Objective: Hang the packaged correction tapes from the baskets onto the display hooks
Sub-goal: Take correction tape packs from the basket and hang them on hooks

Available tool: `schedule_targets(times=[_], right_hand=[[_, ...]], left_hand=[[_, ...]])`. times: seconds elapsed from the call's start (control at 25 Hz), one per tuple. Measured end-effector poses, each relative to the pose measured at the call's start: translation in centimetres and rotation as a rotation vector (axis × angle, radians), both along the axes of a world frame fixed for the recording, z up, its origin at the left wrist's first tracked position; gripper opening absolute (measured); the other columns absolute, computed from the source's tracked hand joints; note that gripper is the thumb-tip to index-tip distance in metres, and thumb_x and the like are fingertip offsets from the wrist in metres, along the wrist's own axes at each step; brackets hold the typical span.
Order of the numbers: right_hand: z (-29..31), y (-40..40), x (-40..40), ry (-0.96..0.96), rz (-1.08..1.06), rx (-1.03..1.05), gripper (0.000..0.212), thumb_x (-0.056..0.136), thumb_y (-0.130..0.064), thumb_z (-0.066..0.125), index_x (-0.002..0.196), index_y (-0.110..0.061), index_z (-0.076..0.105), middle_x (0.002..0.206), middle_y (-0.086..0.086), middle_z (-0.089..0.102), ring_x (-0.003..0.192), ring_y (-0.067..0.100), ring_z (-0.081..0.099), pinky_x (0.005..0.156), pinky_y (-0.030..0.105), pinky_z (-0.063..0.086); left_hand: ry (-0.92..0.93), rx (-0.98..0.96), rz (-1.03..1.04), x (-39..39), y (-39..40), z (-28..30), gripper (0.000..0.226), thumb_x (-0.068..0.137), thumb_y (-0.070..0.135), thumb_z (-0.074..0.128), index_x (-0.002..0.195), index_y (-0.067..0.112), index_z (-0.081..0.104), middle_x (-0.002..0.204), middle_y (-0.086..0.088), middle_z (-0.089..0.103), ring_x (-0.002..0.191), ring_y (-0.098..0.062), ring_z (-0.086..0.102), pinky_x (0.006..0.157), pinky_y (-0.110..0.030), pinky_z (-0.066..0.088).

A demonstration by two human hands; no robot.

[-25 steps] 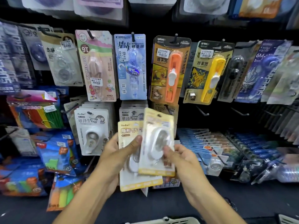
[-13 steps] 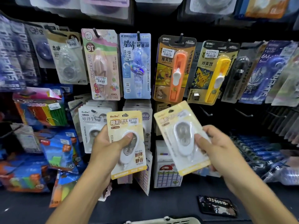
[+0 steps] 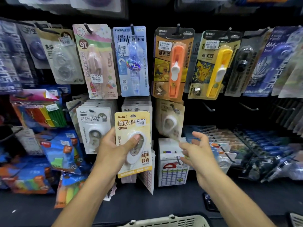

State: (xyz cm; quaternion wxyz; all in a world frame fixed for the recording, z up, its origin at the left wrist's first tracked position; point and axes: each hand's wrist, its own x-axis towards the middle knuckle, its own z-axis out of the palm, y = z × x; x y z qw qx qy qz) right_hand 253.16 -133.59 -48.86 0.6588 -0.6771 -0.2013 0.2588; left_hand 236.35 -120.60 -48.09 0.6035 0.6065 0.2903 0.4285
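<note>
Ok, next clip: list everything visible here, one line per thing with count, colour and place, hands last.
yellow correction tape pack: one, yellow card, centre, held in front of the rack
beige correction tape pack: one, blurred, on a hook right of centre
white BoBo packs: a stack, white-grey, lower row, on a hook left of centre
pink pen pack: one, pink, upper row
blue pen pack: one, light blue, upper row centre
orange clip pusher pack: one, orange, upper row
yellow clip pusher pack: one, yellow, upper row right
basket: one, cream, bottom edge
left hand: grips the yellow pack, thumb on its blister
right hand: empty, fingers spread, below the beige pack
</note>
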Motion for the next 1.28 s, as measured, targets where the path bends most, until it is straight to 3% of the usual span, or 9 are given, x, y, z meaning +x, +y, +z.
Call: schedule_targets(times=[0.08, 0.2, 0.28, 0.4, 0.52, 0.72, 0.84, 1.0, 1.28], right_hand=[[-0.8, -0.2, -1.2, -0.098, 0.244, 0.002, 0.044, 0.092, -0.027, 0.072, 0.128, -0.039, 0.049, 0.126, -0.009, 0.064, 0.106, 0.018, 0.068, 0.088, 0.039, 0.059], [-0.7, -0.4, -2.6, -0.093, 0.538, 0.127, 0.030, 0.096, -0.015, 0.066, 0.125, -0.023, 0.059, 0.101, 0.006, 0.079, 0.084, 0.020, 0.076, 0.061, 0.027, 0.058], [-0.2, -0.4, -1.9, -0.101, 0.375, 0.166, 0.019, 0.099, -0.009, 0.061, 0.117, -0.015, 0.062, 0.095, 0.010, 0.079, 0.077, 0.025, 0.074, 0.056, 0.031, 0.054], [1.1, -1.2, 0.2, -0.171, 0.114, 0.069, 0.013, 0.102, -0.013, 0.056, 0.111, -0.017, 0.064, 0.084, 0.002, 0.078, 0.059, 0.014, 0.069, 0.041, 0.024, 0.043], [1.8, -2.5, 1.7, -0.255, 0.080, 0.025, 0.022, 0.104, -0.016, 0.052, 0.113, -0.028, 0.068, 0.080, -0.007, 0.078, 0.056, 0.002, 0.068, 0.042, 0.016, 0.043], [1.9, -3.9, 1.9, -0.290, 0.066, 0.024, 0.022, 0.103, -0.022, 0.056, 0.109, -0.044, 0.057, 0.069, -0.001, 0.074, 0.037, 0.002, 0.051, 0.034, 0.016, 0.033], [2.3, -4.7, 2.5, -0.324, 0.145, -0.028, 0.022, 0.103, -0.017, 0.055, 0.097, -0.038, 0.060, 0.060, -0.004, 0.064, 0.037, 0.009, 0.041, 0.036, 0.019, 0.031], [1.9, -4.9, 2.1, -0.312, 0.202, -0.061, 0.028, 0.102, -0.012, 0.055, 0.102, -0.039, 0.060, 0.078, -0.001, 0.069, 0.043, 0.022, 0.049, 0.036, 0.020, 0.035], [1.8, -5.1, 3.9, -0.455, 0.064, -0.043, 0.029, 0.100, -0.011, 0.058, 0.101, -0.039, 0.067, 0.066, -0.005, 0.066, 0.038, 0.011, 0.045, 0.037, 0.019, 0.034]], left_hand=[[0.015, -0.017, -0.068, 0.8, -0.5, -0.2, 0.032, 0.081, 0.019, 0.079, 0.111, 0.022, 0.069, 0.106, 0.001, 0.080, 0.099, -0.021, 0.076, 0.087, -0.043, 0.058], [0.031, -0.017, -0.192, 1.9, -1.8, 0.0, 0.040, 0.075, 0.044, 0.076, 0.111, 0.026, 0.069, 0.109, 0.000, 0.079, 0.098, -0.017, 0.076, 0.080, -0.035, 0.059], [0.231, 0.288, -0.025, 1.9, -1.5, -0.3, 0.042, 0.085, 0.062, 0.067, 0.113, 0.030, 0.067, 0.122, 0.005, 0.072, 0.108, -0.009, 0.069, 0.085, -0.025, 0.053], [0.828, 0.931, 0.317, 1.0, -0.2, -1.5, 0.058, 0.095, 0.056, 0.052, 0.146, 0.027, 0.046, 0.166, -0.001, 0.026, 0.151, -0.024, 0.024, 0.123, -0.044, 0.021], [1.074, 0.996, 0.263, 0.6, 0.8, -2.7, 0.072, 0.097, 0.058, 0.044, 0.160, 0.031, 0.022, 0.172, 0.000, -0.006, 0.157, -0.028, -0.006, 0.125, -0.052, -0.003], [1.094, 1.047, 0.095, 1.7, 0.6, -4.4, 0.080, 0.098, 0.062, 0.038, 0.161, 0.038, -0.005, 0.164, 0.003, -0.035, 0.154, -0.023, -0.027, 0.123, -0.043, -0.013], [1.095, 1.098, 0.102, 2.7, 0.7, -4.5, 0.080, 0.099, 0.051, 0.043, 0.162, 0.035, -0.003, 0.165, 0.002, -0.032, 0.154, -0.024, -0.025, 0.124, -0.044, -0.011], [1.125, 1.112, 0.116, 3.3, 1.4, -3.9, 0.081, 0.098, 0.046, 0.045, 0.162, 0.031, -0.002, 0.166, 0.003, -0.031, 0.156, -0.027, -0.019, 0.125, -0.048, -0.005], [1.079, 1.093, 0.067, 3.1, 2.0, -3.9, 0.079, 0.098, 0.041, 0.046, 0.162, 0.032, 0.000, 0.167, 0.007, -0.027, 0.157, -0.026, -0.011, 0.126, -0.043, 0.007]])
